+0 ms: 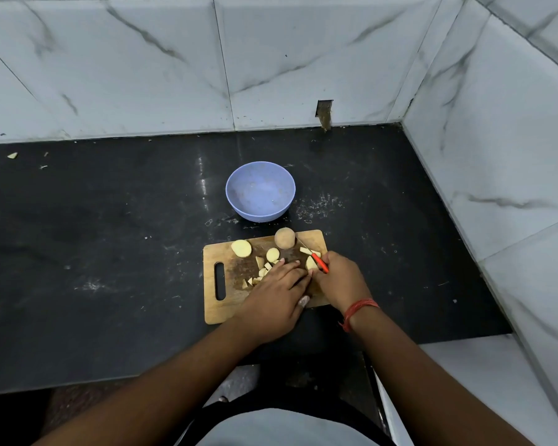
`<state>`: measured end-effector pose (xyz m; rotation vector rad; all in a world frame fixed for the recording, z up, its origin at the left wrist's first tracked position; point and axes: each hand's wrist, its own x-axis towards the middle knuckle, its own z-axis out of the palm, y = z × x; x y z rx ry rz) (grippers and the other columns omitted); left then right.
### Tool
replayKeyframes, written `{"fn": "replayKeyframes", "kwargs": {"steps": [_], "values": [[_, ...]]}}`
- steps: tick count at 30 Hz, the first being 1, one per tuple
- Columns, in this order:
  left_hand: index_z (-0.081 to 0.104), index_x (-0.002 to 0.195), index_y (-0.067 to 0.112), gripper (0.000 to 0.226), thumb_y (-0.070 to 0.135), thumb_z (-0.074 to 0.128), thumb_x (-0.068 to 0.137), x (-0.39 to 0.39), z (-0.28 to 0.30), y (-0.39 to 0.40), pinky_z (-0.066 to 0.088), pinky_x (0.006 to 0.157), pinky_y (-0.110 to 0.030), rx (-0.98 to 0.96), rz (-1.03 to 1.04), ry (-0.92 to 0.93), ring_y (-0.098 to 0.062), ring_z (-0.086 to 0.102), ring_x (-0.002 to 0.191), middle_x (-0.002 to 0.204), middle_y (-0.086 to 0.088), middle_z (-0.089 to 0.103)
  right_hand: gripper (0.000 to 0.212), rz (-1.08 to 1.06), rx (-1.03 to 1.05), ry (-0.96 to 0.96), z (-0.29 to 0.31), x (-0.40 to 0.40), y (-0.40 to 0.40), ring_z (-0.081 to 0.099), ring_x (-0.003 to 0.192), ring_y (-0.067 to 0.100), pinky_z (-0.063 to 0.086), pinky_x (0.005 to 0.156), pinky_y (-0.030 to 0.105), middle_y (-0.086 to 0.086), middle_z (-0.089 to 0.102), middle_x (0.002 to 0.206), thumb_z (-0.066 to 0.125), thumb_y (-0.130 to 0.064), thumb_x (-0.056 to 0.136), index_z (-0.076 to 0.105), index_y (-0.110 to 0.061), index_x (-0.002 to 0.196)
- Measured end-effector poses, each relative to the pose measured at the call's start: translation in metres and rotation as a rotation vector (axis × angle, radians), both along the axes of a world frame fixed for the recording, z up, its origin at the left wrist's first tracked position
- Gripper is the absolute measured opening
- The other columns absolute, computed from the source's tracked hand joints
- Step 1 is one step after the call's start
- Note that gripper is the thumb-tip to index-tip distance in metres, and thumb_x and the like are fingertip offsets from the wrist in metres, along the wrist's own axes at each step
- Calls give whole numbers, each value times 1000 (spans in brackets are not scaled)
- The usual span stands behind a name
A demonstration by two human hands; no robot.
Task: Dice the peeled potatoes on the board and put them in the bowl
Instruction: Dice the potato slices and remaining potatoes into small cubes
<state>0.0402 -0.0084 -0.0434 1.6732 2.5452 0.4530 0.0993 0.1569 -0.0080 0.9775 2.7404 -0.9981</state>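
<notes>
Your right hand (339,278) grips the orange-handled knife (316,260), blade angled toward the board's far edge. Your left hand (276,292) lies flat, fingers straight, over cut pieces (261,268) on the wooden cutting board (221,312). A whole potato (284,238) sits at the far edge, a half (241,248) to its left, and a round slice (272,254) between them. The blue bowl (260,191) stands just beyond the board on the black tabletop (110,252), holding no potato. Scraps and white specks dot the tabletop; tiled walls close in behind and on the right.
</notes>
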Motion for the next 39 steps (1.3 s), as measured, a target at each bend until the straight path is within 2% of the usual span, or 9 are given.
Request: {"fn": "replayKeyframes", "kwargs": {"steps": [4, 8, 10, 13, 16, 20, 25, 33, 39], "values": [[56, 141, 11, 53, 39, 36, 102, -5, 3, -3, 6, 126, -39, 6, -42, -8, -22, 34, 145, 142, -2, 55, 12, 134, 74, 6, 1, 0, 8, 52, 81, 16, 36, 69, 27, -3, 54, 91, 66, -27, 90, 60, -18, 96], [54, 141, 10, 50, 37, 42, 101, -5, 5, -4, 11, 127, -43, 15, -31, 25, -26, 37, 142, 142, -9, 48, 16, 234, 34, 25, 4, -2, 17, 55, 86, 15, 44, 75, 31, -4, 54, 93, 66, -21, 90, 67, -18, 106], [51, 143, 9, 53, 38, 41, 101, -4, 5, -2, 12, 127, -44, -17, -36, 84, -30, 33, 145, 149, -15, 42, 13, 194, -20, 75, 4, 0, 22, 57, 86, 15, 46, 78, 32, -4, 57, 93, 67, -18, 89, 69, -19, 102], [49, 146, 11, 55, 42, 37, 101, -5, 5, 0, 9, 126, -45, -72, -42, 174, -33, 21, 151, 158, -19, 33, 6, 62, -19, 176, 4, -1, 28, 57, 85, 13, 42, 73, 27, -5, 59, 91, 67, -19, 88, 68, -22, 93], [45, 149, 16, 56, 45, 33, 102, -8, 5, 0, 0, 125, -45, -99, -24, 173, -34, 12, 154, 161, -20, 28, 12, 28, 16, 186, 5, -11, 29, 57, 86, 14, 42, 75, 28, -3, 59, 94, 68, -22, 88, 68, -21, 100], [41, 151, 24, 53, 43, 36, 101, -10, 7, 2, 2, 123, -47, -94, -28, 188, -38, 18, 152, 156, -21, 37, 14, 62, 4, 117, 1, -21, 27, 57, 86, 15, 44, 76, 29, -4, 56, 93, 70, -26, 86, 67, -21, 98], [39, 152, 26, 53, 43, 35, 102, -8, 6, 4, 8, 125, -49, -103, -26, 198, -36, 15, 153, 158, -20, 33, 9, 71, -7, 75, -3, -17, 27, 59, 80, 15, 51, 77, 36, -3, 57, 89, 71, -24, 85, 68, -17, 89], [38, 153, 27, 53, 43, 40, 102, -5, 4, 5, 13, 125, -52, -116, 4, 172, -36, 14, 153, 158, -21, 31, 6, -24, -136, 25, 4, -5, 30, 63, 76, 17, 55, 69, 36, -1, 66, 80, 69, -21, 84, 64, -20, 86], [38, 153, 27, 55, 44, 42, 102, -6, 7, 7, 6, 125, -48, -99, 1, 164, -37, 16, 152, 158, -22, 33, 8, 15, -140, 60, -1, 1, 23, 63, 81, 17, 52, 74, 33, 0, 65, 89, 66, -15, 87, 65, -20, 93]]}}
